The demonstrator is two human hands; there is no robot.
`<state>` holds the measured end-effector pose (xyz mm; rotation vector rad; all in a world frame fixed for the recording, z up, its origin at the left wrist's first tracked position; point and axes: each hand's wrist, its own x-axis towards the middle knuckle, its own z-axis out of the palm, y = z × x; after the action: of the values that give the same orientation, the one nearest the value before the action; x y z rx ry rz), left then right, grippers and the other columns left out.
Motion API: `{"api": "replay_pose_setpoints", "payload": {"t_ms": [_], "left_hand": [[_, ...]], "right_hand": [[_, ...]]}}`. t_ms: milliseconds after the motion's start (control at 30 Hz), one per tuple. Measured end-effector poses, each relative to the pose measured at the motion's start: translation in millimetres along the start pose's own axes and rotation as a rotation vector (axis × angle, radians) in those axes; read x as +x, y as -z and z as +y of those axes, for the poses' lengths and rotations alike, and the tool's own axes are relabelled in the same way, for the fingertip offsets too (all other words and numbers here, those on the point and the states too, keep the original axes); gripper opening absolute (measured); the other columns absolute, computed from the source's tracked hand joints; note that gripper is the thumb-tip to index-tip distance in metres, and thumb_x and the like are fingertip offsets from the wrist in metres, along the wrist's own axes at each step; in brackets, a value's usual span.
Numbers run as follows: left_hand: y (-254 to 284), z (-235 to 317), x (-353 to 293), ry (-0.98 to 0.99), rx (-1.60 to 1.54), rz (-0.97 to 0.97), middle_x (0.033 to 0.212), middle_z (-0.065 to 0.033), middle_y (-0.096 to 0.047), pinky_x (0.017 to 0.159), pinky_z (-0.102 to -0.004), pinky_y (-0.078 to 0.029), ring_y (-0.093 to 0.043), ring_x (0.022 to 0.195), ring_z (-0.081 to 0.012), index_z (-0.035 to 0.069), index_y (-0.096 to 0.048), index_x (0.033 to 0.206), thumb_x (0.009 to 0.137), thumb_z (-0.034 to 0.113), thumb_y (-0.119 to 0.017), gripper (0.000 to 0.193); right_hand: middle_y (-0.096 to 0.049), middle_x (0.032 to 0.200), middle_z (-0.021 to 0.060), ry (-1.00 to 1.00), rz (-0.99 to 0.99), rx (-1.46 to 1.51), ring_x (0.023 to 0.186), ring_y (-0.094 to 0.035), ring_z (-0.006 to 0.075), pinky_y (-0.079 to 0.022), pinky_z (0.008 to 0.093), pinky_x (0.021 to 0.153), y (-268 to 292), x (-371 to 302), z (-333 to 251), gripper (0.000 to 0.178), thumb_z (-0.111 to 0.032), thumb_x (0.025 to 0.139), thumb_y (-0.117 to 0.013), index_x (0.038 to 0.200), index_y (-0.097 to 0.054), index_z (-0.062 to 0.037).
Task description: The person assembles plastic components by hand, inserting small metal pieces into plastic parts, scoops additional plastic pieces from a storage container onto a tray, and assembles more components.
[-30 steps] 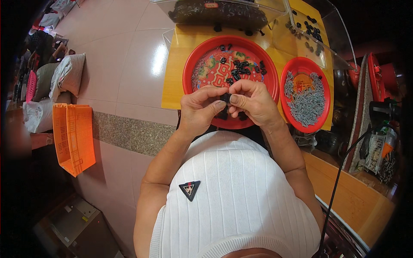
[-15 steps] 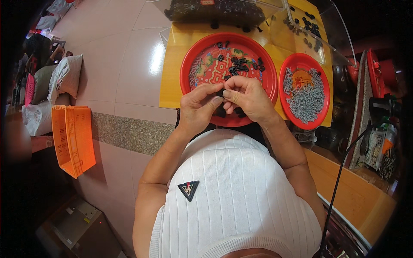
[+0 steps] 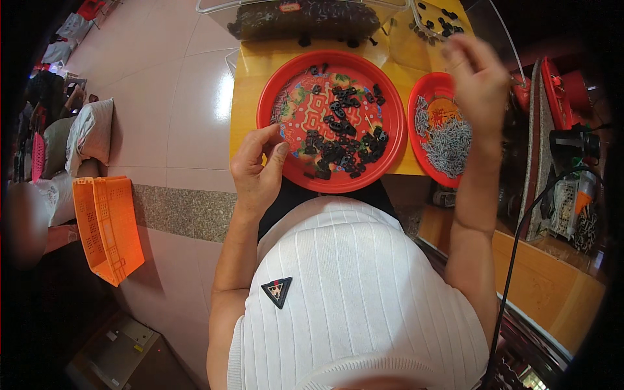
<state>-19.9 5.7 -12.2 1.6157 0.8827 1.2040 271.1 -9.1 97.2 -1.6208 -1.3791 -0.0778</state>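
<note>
My left hand hovers at the left rim of a round red tray. Its thumb and forefinger are bent and a little apart, and nothing shows between them. Small black plastic parts lie in a heap in the tray's near half, with several scattered farther back. My right hand is raised beyond the smaller red oval tray, near a clear plastic box; motion blurs its curled fingers, so what they hold, if anything, is hidden. Grey screws fill much of the oval tray.
A yellow tabletop bears the trays. At its back stands a clear bin with a dark bagful of parts, beside loose black pieces. An orange crate stands on the floor at left. A black cable hangs at right.
My hands were together over the round tray, pinching a small black piece. They have parted: the right went up and right, the left drew back leftward. The view has shifted slightly.
</note>
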Motion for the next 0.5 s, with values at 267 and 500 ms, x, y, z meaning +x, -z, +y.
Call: {"api": "replay_pose_setpoints", "payload": {"t_ms": [267,500], "left_hand": [[2.2,-2.0,2.8,0.019,-0.015,-0.007,0.080,-0.0048,-0.055,0.060,-0.0188,-0.042,-0.051,0.069,-0.0080,-0.004,-0.056,0.098,0.076,-0.006,-0.059,0.022],[10.0,3.1,13.0,-0.023,0.164,-0.038,0.086,-0.0060,-0.055,0.068,-0.0187,-0.043,-0.053,0.078,-0.0093,-0.004,-0.056,0.100,0.077,-0.007,-0.057,0.023]], "right_hand": [[-0.053,0.074,0.0148,0.135,-0.602,0.052,0.073,-0.055,0.0307,-0.045,0.0373,0.066,-62.5,-93.6,-10.9,0.007,-0.006,0.071,-0.059,0.076,-0.058,-0.0007],[-0.050,0.079,0.0178,0.110,-0.629,-0.096,0.080,-0.052,0.0334,-0.043,0.0403,0.071,-80.8,-105.9,-9.6,0.008,-0.007,0.070,-0.059,0.075,-0.058,0.0000]]}}
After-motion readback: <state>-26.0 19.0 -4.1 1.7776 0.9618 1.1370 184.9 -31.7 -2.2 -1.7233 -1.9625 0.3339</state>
